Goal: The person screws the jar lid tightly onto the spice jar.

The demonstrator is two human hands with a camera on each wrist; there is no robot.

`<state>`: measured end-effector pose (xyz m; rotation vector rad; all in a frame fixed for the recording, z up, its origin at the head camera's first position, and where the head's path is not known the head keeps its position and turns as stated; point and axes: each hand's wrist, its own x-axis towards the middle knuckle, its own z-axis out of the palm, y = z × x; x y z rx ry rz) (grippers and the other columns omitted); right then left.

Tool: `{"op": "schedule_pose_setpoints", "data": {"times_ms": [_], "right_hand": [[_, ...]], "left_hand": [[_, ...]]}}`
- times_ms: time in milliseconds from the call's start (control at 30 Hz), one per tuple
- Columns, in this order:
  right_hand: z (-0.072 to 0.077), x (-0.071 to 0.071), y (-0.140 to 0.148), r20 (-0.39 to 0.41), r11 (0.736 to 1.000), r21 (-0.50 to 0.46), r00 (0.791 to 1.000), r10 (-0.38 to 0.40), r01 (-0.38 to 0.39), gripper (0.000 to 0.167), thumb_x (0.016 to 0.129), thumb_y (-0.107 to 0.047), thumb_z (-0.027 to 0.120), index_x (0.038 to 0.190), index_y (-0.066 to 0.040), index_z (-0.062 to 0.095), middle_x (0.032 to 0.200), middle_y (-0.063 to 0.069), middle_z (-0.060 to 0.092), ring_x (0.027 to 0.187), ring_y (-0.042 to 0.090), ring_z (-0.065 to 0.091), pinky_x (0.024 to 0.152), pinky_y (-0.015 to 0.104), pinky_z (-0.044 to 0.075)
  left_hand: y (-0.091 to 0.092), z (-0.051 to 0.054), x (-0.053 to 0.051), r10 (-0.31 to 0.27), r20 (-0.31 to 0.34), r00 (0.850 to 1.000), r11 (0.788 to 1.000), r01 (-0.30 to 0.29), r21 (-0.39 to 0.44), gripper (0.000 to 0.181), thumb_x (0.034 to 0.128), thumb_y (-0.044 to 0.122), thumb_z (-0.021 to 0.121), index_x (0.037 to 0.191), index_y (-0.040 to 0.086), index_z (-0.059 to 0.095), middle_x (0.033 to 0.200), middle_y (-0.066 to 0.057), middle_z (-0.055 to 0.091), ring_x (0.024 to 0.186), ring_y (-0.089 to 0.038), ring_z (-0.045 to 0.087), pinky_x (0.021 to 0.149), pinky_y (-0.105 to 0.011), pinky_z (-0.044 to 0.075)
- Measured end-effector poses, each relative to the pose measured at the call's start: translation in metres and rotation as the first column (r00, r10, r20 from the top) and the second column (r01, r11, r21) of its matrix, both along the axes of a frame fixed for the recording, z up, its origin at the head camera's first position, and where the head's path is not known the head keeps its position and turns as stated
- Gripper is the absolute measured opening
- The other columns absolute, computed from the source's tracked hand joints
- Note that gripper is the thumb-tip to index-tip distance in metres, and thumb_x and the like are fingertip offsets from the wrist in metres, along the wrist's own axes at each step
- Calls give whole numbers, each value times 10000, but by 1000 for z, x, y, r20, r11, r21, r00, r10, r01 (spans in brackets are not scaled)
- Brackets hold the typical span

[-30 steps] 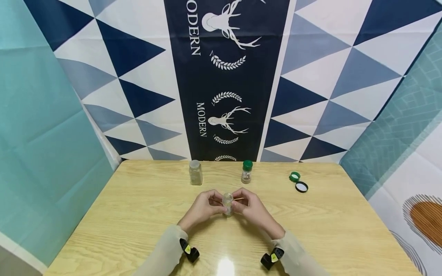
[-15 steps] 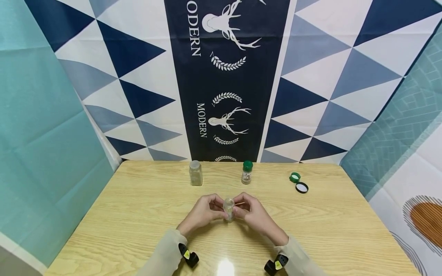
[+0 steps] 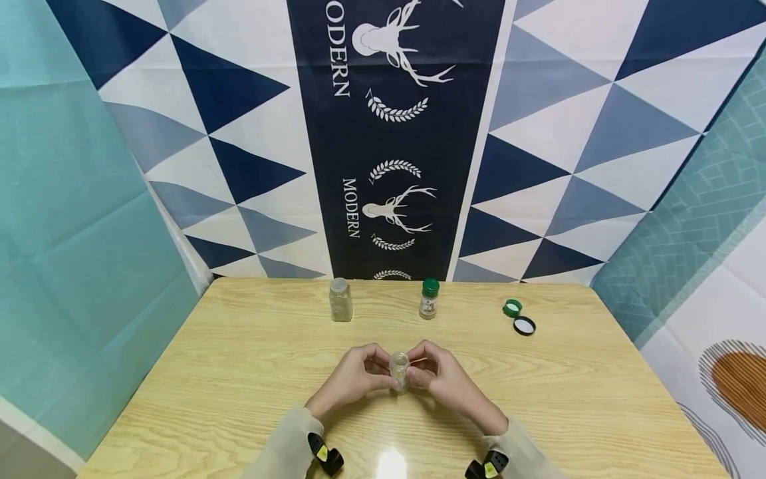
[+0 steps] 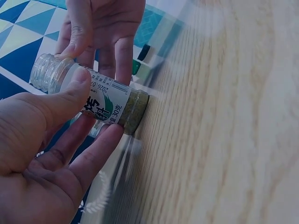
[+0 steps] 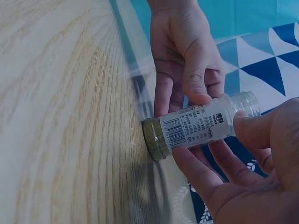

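Observation:
Between both hands, a small clear glass spice jar (image 3: 399, 371) stands upright at the table's middle, its neck uncapped. Its white label (image 4: 100, 95) carries a barcode, and greenish-brown seasoning (image 5: 154, 137) fills the bottom. My left hand (image 3: 357, 374) holds the jar from the left, thumb on its near side and fingers behind. From the right, my right hand (image 3: 441, 376) grips it likewise, its thumb (image 5: 252, 130) near the neck. In both wrist views the base appears to meet the tabletop.
Farther back stand a squarish jar with a greyish lid (image 3: 341, 301) and a green-capped spice jar (image 3: 429, 299). A green cap (image 3: 512, 307) and a black-rimmed cap (image 3: 524, 325) lie at the right rear of the wooden table (image 3: 239, 372). Patterned cloth (image 3: 263, 133) hangs behind.
Both hands and the glass spice jar have shifted a little toward me and slightly right. The jars and caps at the back stay in place.

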<state>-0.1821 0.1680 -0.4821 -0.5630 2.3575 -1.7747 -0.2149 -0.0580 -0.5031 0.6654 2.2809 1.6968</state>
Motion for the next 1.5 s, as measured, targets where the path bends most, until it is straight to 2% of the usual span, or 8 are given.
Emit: {"op": "schedule_pose_setpoints", "data": {"times_ms": [400, 667, 900, 1200, 1400, 1500], "right_hand": [[0, 4, 5, -1, 1000, 6, 1000, 29, -29, 177, 1002, -84, 662, 1157, -8, 622, 1194, 191, 660, 1081, 280, 691, 896, 238, 577], [0, 5, 6, -5, 998, 25, 998, 56, -56, 168, 996, -101, 675, 1137, -21, 631, 1194, 191, 663, 1089, 296, 692, 891, 241, 580], [1, 4, 8, -13, 993, 39, 994, 111, -110, 150, 995, -126, 683, 1101, -31, 637, 1185, 181, 661, 1084, 285, 695, 890, 262, 589], [0, 2, 10, -50, 990, 59, 990, 133, -130, 131, 982, -107, 692, 1080, -47, 630, 1159, 158, 678, 1087, 270, 697, 936, 260, 575], [5, 4, 13, -40, 985, 89, 988, 149, -145, 123, 993, -118, 684, 1081, -52, 628, 1145, 148, 678, 1049, 258, 707, 897, 274, 598], [8, 4, 15, -37, 979, 130, 986, 164, -158, 126, 1003, -155, 681, 1087, -74, 636, 1136, 118, 680, 1022, 221, 702, 856, 280, 610]], "left_hand": [[1, -1, 6, -14, -4, 1000, 1000, 14, -15, 268, 818, 135, 883, 1039, 118, 732, 1019, -11, 747, 893, -116, 716, 813, -219, 596], [-1, -2, 8, -29, -6, 1000, 1000, 29, -9, 263, 814, 147, 890, 1023, 115, 733, 984, -22, 757, 875, -132, 722, 799, -224, 600], [-3, 0, 11, -57, 13, 998, 998, 57, 0, 267, 797, 131, 900, 1003, 106, 732, 965, -33, 762, 868, -144, 725, 787, -225, 602], [-4, -1, 9, -103, 42, 994, 995, 103, -14, 389, 817, 139, 888, 1167, 110, 721, 1123, -30, 739, 927, -115, 728, 818, -229, 603], [-3, 0, 9, -138, 13, 990, 990, 138, -35, 333, 824, 136, 883, 1122, 96, 742, 1011, -22, 757, 883, -101, 714, 813, -226, 609], [-4, 1, 8, -144, 24, 989, 989, 145, -34, 324, 824, 132, 883, 1116, 100, 745, 991, -12, 759, 871, -98, 715, 793, -225, 613]]}}
